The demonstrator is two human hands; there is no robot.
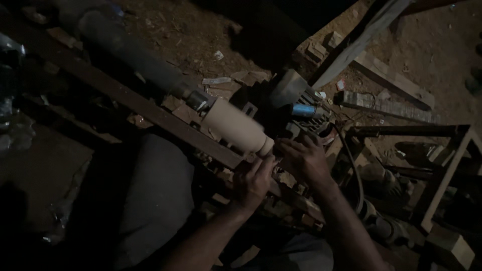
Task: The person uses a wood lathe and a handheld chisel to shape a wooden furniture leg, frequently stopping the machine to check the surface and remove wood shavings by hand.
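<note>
The pale wooden cylinder sits mounted on the lathe, slanting down toward me, its narrow end right at my fingers. My left hand curls against that tip from below, fingers bent and touching the wood; how firmly it grips I cannot tell. My right hand rests just beside it, fingers loosely spread over dark parts by the motor. A long rusty bar runs under the cylinder. Bricks and a plank lie on the dirt beyond.
</note>
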